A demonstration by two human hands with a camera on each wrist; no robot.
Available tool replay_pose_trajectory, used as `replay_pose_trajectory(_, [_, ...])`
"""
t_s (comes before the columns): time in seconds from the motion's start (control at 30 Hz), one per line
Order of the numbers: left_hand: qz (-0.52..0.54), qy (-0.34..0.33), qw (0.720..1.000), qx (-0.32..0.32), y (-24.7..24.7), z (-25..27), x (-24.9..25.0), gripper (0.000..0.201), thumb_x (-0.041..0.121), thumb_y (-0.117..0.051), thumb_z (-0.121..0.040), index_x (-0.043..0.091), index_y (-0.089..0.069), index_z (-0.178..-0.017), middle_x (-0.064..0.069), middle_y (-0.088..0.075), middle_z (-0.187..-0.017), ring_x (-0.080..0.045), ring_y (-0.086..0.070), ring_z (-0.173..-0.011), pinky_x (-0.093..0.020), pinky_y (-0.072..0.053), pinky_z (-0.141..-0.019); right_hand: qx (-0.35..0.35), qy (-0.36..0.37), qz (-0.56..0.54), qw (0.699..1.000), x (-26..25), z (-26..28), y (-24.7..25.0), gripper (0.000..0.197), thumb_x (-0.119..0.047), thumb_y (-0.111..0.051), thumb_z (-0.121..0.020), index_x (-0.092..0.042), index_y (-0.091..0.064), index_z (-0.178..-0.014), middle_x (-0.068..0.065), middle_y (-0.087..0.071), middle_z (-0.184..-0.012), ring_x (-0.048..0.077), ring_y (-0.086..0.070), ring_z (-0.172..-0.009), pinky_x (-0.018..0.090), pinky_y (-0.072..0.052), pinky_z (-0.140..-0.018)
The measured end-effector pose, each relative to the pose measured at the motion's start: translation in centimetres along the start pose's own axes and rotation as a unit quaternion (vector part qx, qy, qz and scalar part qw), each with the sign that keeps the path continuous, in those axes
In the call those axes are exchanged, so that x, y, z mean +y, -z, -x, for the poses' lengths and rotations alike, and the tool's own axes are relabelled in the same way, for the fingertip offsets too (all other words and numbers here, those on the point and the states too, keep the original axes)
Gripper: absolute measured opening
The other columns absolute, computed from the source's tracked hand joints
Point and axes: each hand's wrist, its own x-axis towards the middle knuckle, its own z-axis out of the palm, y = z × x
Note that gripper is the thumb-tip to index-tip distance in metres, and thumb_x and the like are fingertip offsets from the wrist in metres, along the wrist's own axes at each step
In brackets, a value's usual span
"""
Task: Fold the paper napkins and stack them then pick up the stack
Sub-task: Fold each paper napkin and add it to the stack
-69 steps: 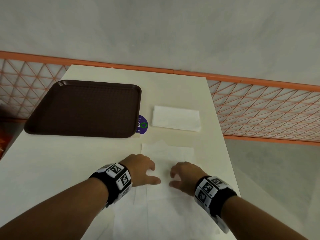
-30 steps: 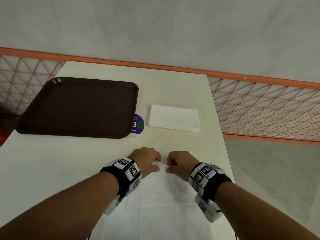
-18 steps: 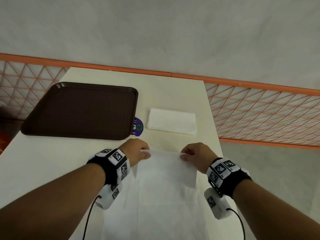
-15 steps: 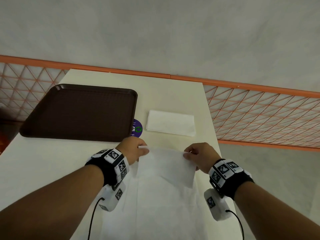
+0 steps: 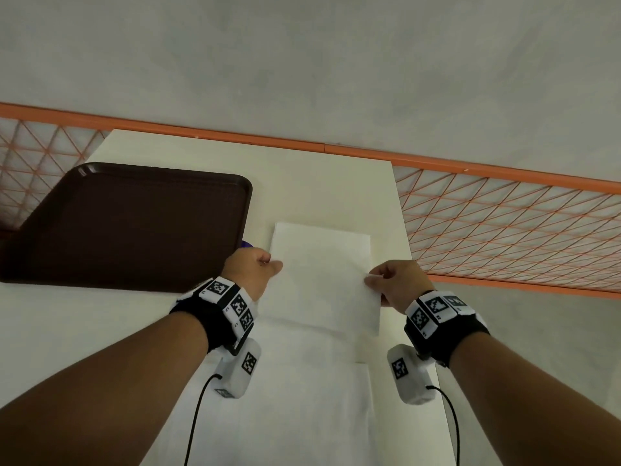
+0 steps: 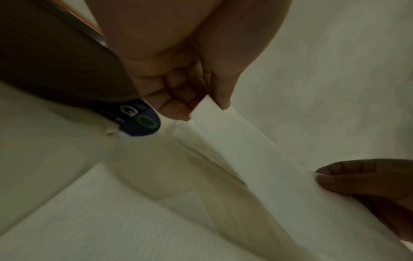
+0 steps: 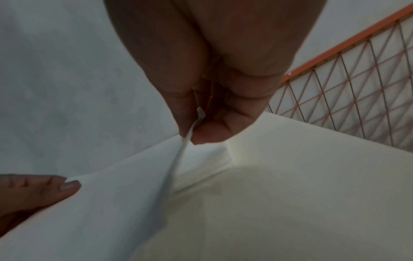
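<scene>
A folded white napkin [image 5: 327, 297] hangs in the air between my two hands. My left hand [image 5: 273, 264] pinches its left edge between thumb and fingers [image 6: 176, 109]. My right hand [image 5: 370, 280] pinches the right edge [image 7: 190, 134]. The held napkin [image 6: 268, 159] hovers just in front of and partly over a folded napkin [image 5: 319, 235] lying flat on the table [image 5: 319, 183]; that one shows under my right hand as the folded napkin [image 7: 205, 159]. Unfolded napkins [image 5: 302, 405] lie spread near the front edge.
A dark brown tray [image 5: 127, 227] lies to the left, close to my left hand. A purple sticker [image 6: 139, 121] peeks out beside the tray's corner. An orange mesh fence [image 5: 504, 223] runs past the table's right edge, which is close to my right hand.
Both hands moved apart to the napkin's two side edges, lifted it off the spread sheets and carried it away from me toward the folded napkin at the back.
</scene>
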Motion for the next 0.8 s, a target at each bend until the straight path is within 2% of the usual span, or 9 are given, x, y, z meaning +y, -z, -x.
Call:
replay_pose_trajectory(0.17, [-0.034, -0.021, 0.999, 0.033, -0.3, -4.3, 2.0, 0.034, 0.025, -0.064, -0.088, -0.008, -0.062, -0.080, -0.010, -0.050, -0.066, -0.021, -0.045, -0.062, -0.029, -0.038, -0.061, 0.034, 0.022, 0.023, 0.999, -2.5, -4.2, 1.4, 0.010, -0.015, -0.072, -0.083, -0.013, -0.067, -0.075, 0.008, -0.071, -0.078, 0.024, -0.069, -0.068, 0.030, -0.059, -0.064])
replay_pose_trajectory(0.37, [-0.067, -0.009, 0.997, 0.043, -0.8, -8.3, 2.3, 0.020, 0.027, -0.064, -0.089, 0.007, -0.067, -0.089, -0.004, -0.062, -0.079, -0.020, -0.056, -0.076, -0.024, -0.039, -0.069, 0.044, 0.021, 0.061, 0.997, -3.0, -8.7, 0.9, 0.012, -0.019, -0.072, -0.082, -0.016, -0.065, -0.073, 0.003, -0.067, -0.069, 0.014, -0.061, -0.053, 0.019, -0.044, -0.048])
replay_pose_trajectory(0.47, [-0.077, -0.001, 0.996, 0.047, -1.3, -9.7, 2.2, 0.021, 0.028, -0.064, -0.089, 0.008, -0.067, -0.092, -0.001, -0.059, -0.077, -0.019, -0.056, -0.077, -0.024, -0.038, -0.070, 0.043, 0.019, 0.068, 0.997, -2.9, -10.6, 0.3, 0.013, -0.020, -0.073, -0.081, -0.018, -0.065, -0.072, 0.003, -0.068, -0.071, 0.017, -0.064, -0.058, 0.021, -0.046, -0.052])
replay_pose_trajectory(0.53, [-0.092, 0.004, 0.995, 0.046, -1.7, -10.6, 2.0, 0.021, 0.029, -0.063, -0.089, 0.008, -0.066, -0.090, -0.001, -0.059, -0.077, -0.023, -0.059, -0.082, -0.026, -0.042, -0.070, 0.044, 0.017, 0.077, 0.996, -2.6, -11.6, -0.1, 0.014, -0.022, -0.075, -0.080, -0.020, -0.065, -0.071, 0.003, -0.068, -0.071, 0.020, -0.065, -0.064, 0.022, -0.047, -0.057])
replay_pose_trajectory(0.67, [-0.133, 0.017, 0.990, 0.049, -2.2, -11.5, 1.5, 0.022, 0.033, -0.064, -0.088, 0.011, -0.066, -0.089, -0.005, -0.065, -0.085, -0.026, -0.063, -0.089, -0.035, -0.051, -0.080, 0.039, 0.009, 0.094, 0.995, -1.6, -12.7, -0.7, 0.016, -0.026, -0.076, -0.078, -0.021, -0.062, -0.071, 0.001, -0.065, -0.070, 0.021, -0.062, -0.069, 0.020, -0.041, -0.054])
replay_pose_trajectory(0.8, [-0.134, 0.020, 0.989, 0.066, -2.3, -11.5, 1.0, 0.023, 0.037, -0.065, -0.087, 0.014, -0.064, -0.086, -0.003, -0.067, -0.087, -0.024, -0.063, -0.084, -0.035, -0.052, -0.077, 0.058, 0.007, 0.101, 0.993, -1.3, -12.7, -0.8, 0.022, -0.031, -0.078, -0.077, -0.020, -0.061, -0.085, -0.003, -0.062, -0.079, 0.021, -0.062, -0.080, 0.025, -0.044, -0.067])
